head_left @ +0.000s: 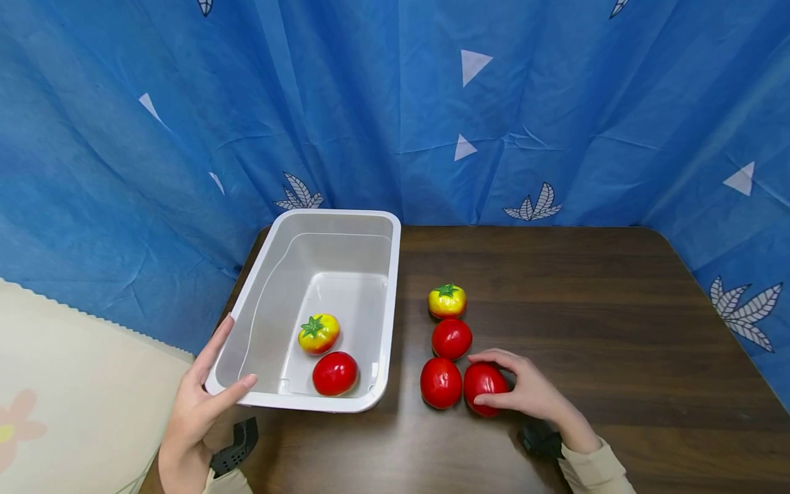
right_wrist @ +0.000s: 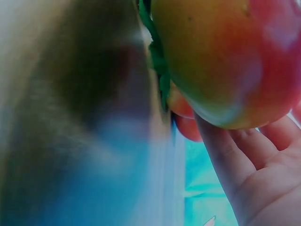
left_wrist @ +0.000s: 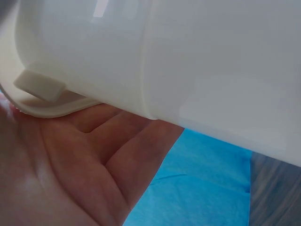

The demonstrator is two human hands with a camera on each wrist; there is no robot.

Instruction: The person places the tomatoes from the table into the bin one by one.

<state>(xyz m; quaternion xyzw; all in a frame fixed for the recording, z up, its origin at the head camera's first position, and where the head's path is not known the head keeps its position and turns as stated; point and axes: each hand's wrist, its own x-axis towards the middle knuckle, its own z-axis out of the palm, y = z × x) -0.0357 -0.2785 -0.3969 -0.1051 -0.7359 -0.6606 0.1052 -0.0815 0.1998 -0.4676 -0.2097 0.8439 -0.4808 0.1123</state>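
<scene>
My left hand (head_left: pixel 193 413) grips the near left corner of a white plastic bin (head_left: pixel 393 295), thumb over the rim and fingers outside. In the left wrist view the palm (left_wrist: pixel 89 160) lies under the bin's wall (left_wrist: pixel 211 61). Inside the bin are a yellow-red toy tomato (head_left: pixel 319 334) with green leaves and a red one (head_left: pixel 335 374). On the right, my right hand (head_left: pixel 532 390) holds a red toy tomato (head_left: pixel 484 381) between thumb and fingers. The right wrist view shows this tomato's orange-red side (right_wrist: pixel 225 61) and green leaves close up.
Beside the held tomato sits another red tomato (head_left: pixel 441 383). Behind it, a red tomato (head_left: pixel 452 339) and a yellow one (head_left: pixel 447 302) stand in line on the brown wooden table (head_left: pixel 592 309). A blue curtain (head_left: pixel 432 103) hangs along the back edge.
</scene>
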